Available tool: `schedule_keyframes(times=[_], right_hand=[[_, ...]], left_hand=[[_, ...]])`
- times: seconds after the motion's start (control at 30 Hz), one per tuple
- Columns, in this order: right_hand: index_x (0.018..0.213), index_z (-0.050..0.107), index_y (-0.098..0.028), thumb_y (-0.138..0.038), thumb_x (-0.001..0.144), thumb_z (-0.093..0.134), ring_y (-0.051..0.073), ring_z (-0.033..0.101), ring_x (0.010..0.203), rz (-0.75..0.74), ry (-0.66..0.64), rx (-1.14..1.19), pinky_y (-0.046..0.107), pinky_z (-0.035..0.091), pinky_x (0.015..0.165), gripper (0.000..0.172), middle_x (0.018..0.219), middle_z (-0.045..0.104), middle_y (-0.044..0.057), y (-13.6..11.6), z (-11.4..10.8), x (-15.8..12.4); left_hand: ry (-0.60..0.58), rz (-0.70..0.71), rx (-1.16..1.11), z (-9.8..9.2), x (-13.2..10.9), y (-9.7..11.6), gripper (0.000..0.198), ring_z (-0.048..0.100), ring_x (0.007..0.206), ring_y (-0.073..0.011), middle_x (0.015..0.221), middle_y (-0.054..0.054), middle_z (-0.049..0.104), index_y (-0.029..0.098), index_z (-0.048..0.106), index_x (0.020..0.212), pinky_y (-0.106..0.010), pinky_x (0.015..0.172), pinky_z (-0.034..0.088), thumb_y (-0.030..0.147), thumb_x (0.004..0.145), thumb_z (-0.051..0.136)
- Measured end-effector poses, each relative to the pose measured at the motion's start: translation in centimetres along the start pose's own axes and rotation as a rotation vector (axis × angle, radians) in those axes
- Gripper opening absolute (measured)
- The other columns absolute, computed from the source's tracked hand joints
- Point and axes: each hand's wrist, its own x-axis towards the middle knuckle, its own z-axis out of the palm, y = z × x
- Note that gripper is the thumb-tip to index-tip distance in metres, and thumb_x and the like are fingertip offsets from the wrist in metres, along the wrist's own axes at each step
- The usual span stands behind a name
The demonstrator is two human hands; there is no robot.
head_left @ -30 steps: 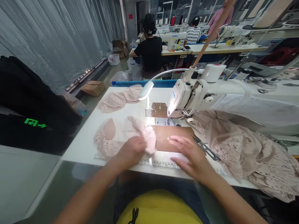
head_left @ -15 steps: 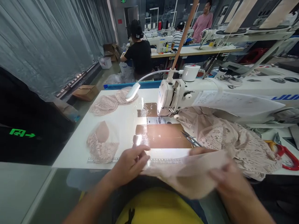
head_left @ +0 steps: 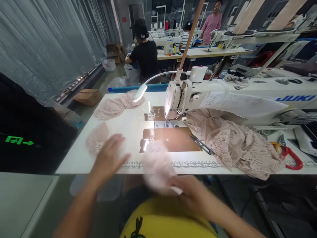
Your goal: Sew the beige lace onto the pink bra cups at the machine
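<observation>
My right hand (head_left: 189, 191) is closed on a pale pink lace piece (head_left: 158, 163), which is blurred and hangs over the table's front edge. To the left, my left hand (head_left: 107, 160) reaches over the white sewing table (head_left: 86, 158) with thumb and fingers apart, holding nothing. Just beyond it lies a lace bra cup (head_left: 95, 138), smeared by motion. Two more lace cups (head_left: 110, 109) lie farther back on the left. The sewing machine (head_left: 175, 99) stands ahead, its needle area above the metal plate.
Thread snips (head_left: 201, 144) lie right of the brown tape (head_left: 170, 140) on the table. A heap of beige lace fabric (head_left: 237, 142) spreads under the machine arm, near red-handled scissors (head_left: 292, 158). A printed ruler (head_left: 198, 164) runs along the front edge. Other people sit or stand farther back.
My left hand has let go of the fabric and moved left toward the lace cup. My right hand has moved left and lower with the lace piece, which is now folded or bunched.
</observation>
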Motion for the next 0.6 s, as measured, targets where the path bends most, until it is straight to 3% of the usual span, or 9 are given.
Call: schedule_keyframes(times=[0.1,0.13,0.2,0.27,0.37,0.43,0.5,0.6], right_hand=[[0.075,0.060,-0.017,-0.008,0.077,0.050,0.011,0.057,0.062,-0.059,-0.098,0.056,0.019,0.042,0.056,0.014,0.069,0.063,-0.003,-1.6,1.4,1.8],[0.074,0.058,-0.018,-0.008,0.076,0.050,0.011,0.056,0.060,-0.084,-0.079,0.035,0.019,0.041,0.055,0.013,0.068,0.062,-0.003,-2.0,1.4,2.2],[0.073,0.056,-0.019,-0.011,0.076,0.053,0.011,0.054,0.059,-0.132,0.056,-0.037,0.021,0.040,0.054,0.009,0.068,0.061,-0.002,-2.5,0.6,2.4],[0.074,0.055,-0.022,-0.014,0.075,0.057,0.013,0.056,0.060,-0.184,0.276,-0.085,0.024,0.041,0.053,0.008,0.071,0.062,0.000,-2.7,-1.0,1.8],[0.079,0.055,-0.028,-0.017,0.074,0.065,0.018,0.060,0.069,-0.212,0.726,-0.093,0.028,0.045,0.058,0.016,0.078,0.063,0.002,-2.6,-3.6,0.4],[0.080,0.055,-0.029,-0.022,0.074,0.067,0.022,0.060,0.077,-0.136,0.888,-0.098,0.033,0.047,0.065,0.015,0.082,0.063,0.004,-2.3,-4.7,-0.1],[0.078,0.056,-0.027,-0.028,0.076,0.066,0.023,0.060,0.080,-0.026,0.757,-0.030,0.034,0.047,0.067,0.010,0.086,0.063,0.005,-1.7,-5.0,0.1],[0.078,0.057,-0.021,-0.034,0.078,0.065,0.018,0.059,0.071,0.172,0.238,0.325,0.028,0.045,0.060,0.015,0.083,0.064,0.004,-0.1,-3.8,1.3]], left_hand=[[-0.544,0.160,-0.489,0.9,-1.7,5.5,0.076,0.053,0.116,-0.0254,0.135,-0.006,0.051,0.028,0.040,0.136,-0.036,0.098,0.044,0.039,0.069,0.073],[-0.628,0.186,-0.625,1.5,-2.2,6.8,0.071,0.058,0.106,-0.0232,0.125,-0.006,0.058,0.025,0.042,0.133,-0.033,0.091,0.048,0.035,0.069,0.072],[-0.627,0.114,-0.777,3.3,-2.9,8.4,0.042,0.060,0.090,-0.0196,0.105,-0.005,0.065,0.020,0.054,0.116,-0.029,0.079,0.049,0.029,0.076,0.064],[-0.557,0.035,-0.842,5.1,-3.5,8.4,0.022,0.058,0.081,-0.0179,0.091,-0.004,0.064,0.016,0.058,0.098,-0.027,0.072,0.047,0.028,0.080,0.058],[-0.484,-0.105,-0.830,6.8,-4.2,7.2,0.018,0.053,0.070,-0.0145,0.076,-0.001,0.059,0.015,0.058,0.083,-0.024,0.062,0.043,0.031,0.085,0.051],[-0.523,-0.197,-0.864,7.0,-4.6,6.4,0.023,0.047,0.058,-0.0107,0.069,0.001,0.054,0.016,0.058,0.084,-0.020,0.053,0.038,0.037,0.088,0.049],[-0.650,-0.220,-0.978,6.5,-4.7,6.3,0.031,0.042,0.049,-0.0078,0.062,0.002,0.050,0.015,0.059,0.085,-0.019,0.047,0.033,0.042,0.090,0.048],[-0.858,-0.121,-1.219,5.2,-4.5,6.8,0.038,0.048,0.052,-0.0081,0.070,-0.004,0.057,0.011,0.062,0.093,-0.020,0.049,0.037,0.046,0.090,0.048]])
